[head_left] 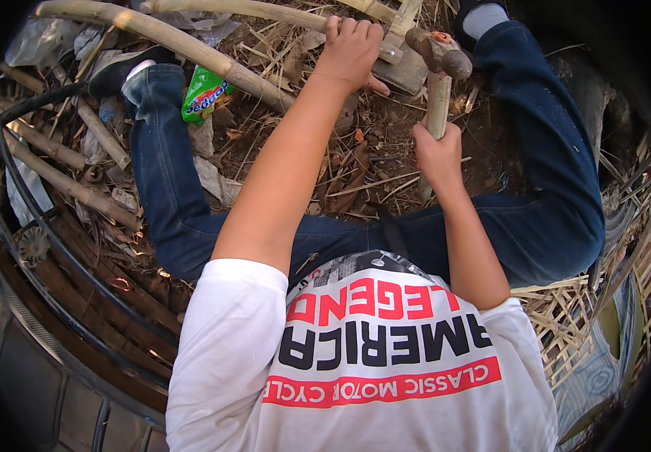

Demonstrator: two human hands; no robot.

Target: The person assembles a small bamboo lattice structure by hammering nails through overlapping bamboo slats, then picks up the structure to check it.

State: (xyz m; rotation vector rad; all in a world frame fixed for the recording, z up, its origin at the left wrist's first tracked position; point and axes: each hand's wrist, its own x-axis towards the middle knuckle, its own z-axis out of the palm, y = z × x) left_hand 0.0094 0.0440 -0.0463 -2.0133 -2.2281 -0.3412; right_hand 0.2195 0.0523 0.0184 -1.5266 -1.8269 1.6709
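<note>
Head view: the left hand point(352, 53) is wrapped around a pale tan bamboo pole point(265, 10) by the upper edge of a flat grey block point(407, 74); the right hand point(440, 157) grips a brown-headed, wooden-handled hammer point(438, 102). Brace the pole firmly; keep the left hand clear.

A hammer point(437, 104) lies at 1 o'clock, worn brown head topping its pale handle; a pale bamboo pole point(254, 10) curves from 11 toward 12.
</note>
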